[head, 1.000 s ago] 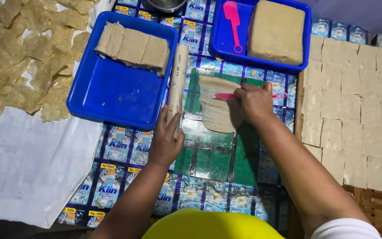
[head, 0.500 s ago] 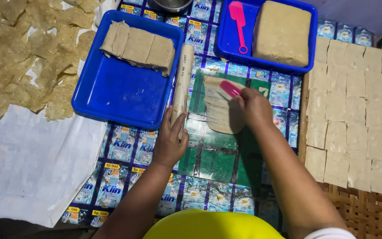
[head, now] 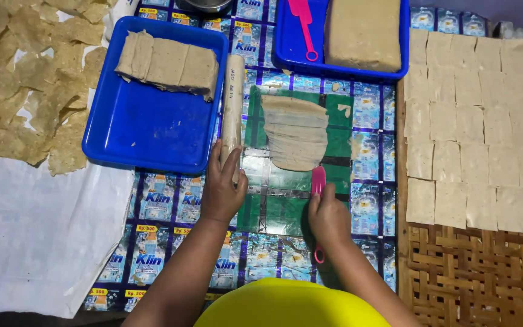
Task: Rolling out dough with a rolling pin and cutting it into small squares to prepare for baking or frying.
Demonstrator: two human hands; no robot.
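Observation:
My left hand (head: 223, 189) grips the near end of a pale roller tube (head: 233, 100) lying beside the blue tray. My right hand (head: 328, 218) holds a pink scraper (head: 318, 181) against the green plastic sheet (head: 286, 200), just below a thin flattened piece of beige dough (head: 296, 133) spread on that sheet. The scraper's handle end sticks out below my wrist.
A blue tray (head: 152, 130) on the left holds a stack of dough slabs (head: 167, 63). Another blue tray (head: 292, 42) at the top holds a dough block (head: 363, 33) and a second pink scraper (head: 304, 27). Cut dough squares (head: 473, 127) lie on a woven mat at right; dried pieces (head: 25, 91) lie at left.
My right hand has drawn the pink scraper down from the top of the dough to below its near edge. The view has shifted; my left hand stays on the roller.

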